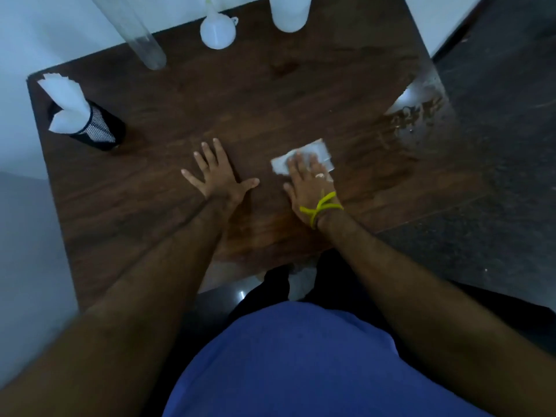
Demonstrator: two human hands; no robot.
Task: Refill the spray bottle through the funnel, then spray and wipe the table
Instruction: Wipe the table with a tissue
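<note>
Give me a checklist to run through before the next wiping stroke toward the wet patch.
1. Right hand flat on the tissue: ok.
2. Left hand braced flat on the table: ok.
3. Wet patch at the right edge not yet wiped: not ok.
4. Path from tissue to the wet patch free of objects: ok.
5. Funnel and napkin holder stand away from the stroke: ok.
6. Tissue dry enough: cannot tell.

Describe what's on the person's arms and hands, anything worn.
Both forearms are bare, no sleeves in view. The right hand has a ring on one finger and a yellow band knotted around the wrist. The left hand wears nothing visible.
</note>
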